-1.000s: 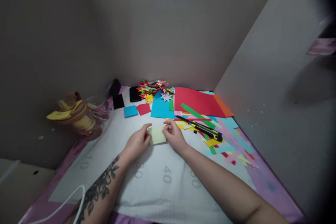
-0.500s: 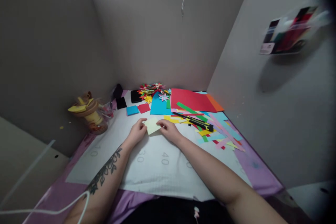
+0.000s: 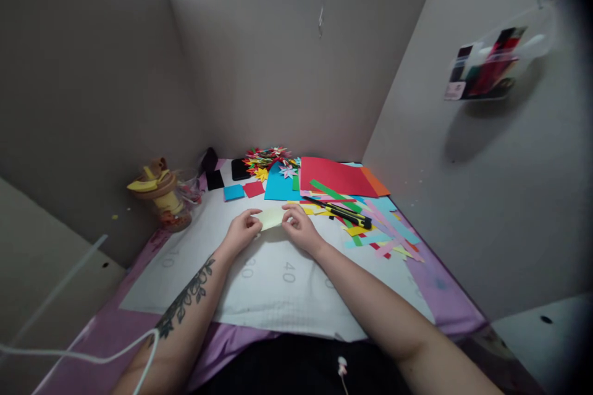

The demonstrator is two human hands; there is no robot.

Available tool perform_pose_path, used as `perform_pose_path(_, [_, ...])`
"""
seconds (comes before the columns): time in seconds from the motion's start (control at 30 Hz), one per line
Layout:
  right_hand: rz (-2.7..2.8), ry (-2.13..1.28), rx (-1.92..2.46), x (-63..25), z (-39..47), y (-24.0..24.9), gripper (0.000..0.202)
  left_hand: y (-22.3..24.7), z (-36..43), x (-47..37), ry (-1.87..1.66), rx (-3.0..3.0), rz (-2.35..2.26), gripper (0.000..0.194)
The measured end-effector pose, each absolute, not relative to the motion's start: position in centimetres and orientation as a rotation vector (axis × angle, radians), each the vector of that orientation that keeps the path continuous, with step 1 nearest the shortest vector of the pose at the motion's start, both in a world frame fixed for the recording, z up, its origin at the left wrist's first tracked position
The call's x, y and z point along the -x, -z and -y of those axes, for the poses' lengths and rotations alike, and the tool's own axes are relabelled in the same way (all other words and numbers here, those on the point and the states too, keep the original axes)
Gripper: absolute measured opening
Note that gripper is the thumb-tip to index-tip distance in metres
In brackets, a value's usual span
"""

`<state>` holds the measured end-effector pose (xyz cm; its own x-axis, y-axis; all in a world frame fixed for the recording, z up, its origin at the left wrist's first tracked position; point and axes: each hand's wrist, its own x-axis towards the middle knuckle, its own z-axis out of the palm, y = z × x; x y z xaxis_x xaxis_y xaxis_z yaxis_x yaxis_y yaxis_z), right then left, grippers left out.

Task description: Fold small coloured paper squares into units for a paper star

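Observation:
A small pale yellow-green sheet of paper (image 3: 270, 219) is held between my two hands, slightly above the white sheet on the table. My left hand (image 3: 241, 229) pinches its left edge between thumb and fingers. On the opposite edge, my right hand (image 3: 299, 228) has a similar pinch. Just beyond the hands lie a blue paper square (image 3: 233, 192) and a red paper square (image 3: 254, 189). Right of my right hand, a black and yellow utility knife (image 3: 347, 216) rests across coloured paper strips (image 3: 389, 236).
A pile of folded paper stars (image 3: 266, 160) sits at the back, beside a large red sheet (image 3: 333, 176) and a blue sheet (image 3: 280, 184). A brown and yellow pot (image 3: 164, 197) stands left. Grey partitions (image 3: 296, 68) enclose the table; a clear holder (image 3: 495, 68) hangs right. A white cable (image 3: 92, 358) crosses the lower left.
The paper has tilted from a full square to a narrower, flatter shape between my fingers. My right hand's fingers have shifted along its edge. The camera view has moved slightly.

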<state>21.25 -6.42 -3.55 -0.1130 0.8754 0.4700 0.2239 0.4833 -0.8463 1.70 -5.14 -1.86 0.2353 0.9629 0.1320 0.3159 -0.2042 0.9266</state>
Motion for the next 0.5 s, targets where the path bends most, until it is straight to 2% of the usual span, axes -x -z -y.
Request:
perform_pose_path(0.27, [1.278, -1.017, 0.948, -21.4, 6.0, 3.8, 0.01, 2.1, 5.4, -2.5, -0.806, -1.784, -1.035, 0.022])
perform_pose_path(0.5, [1.277, -0.859, 1.041, -21.4, 6.2, 3.7, 0.006, 2.3, 5.7, -3.5, -1.029, -1.622, -1.003, 0.039])
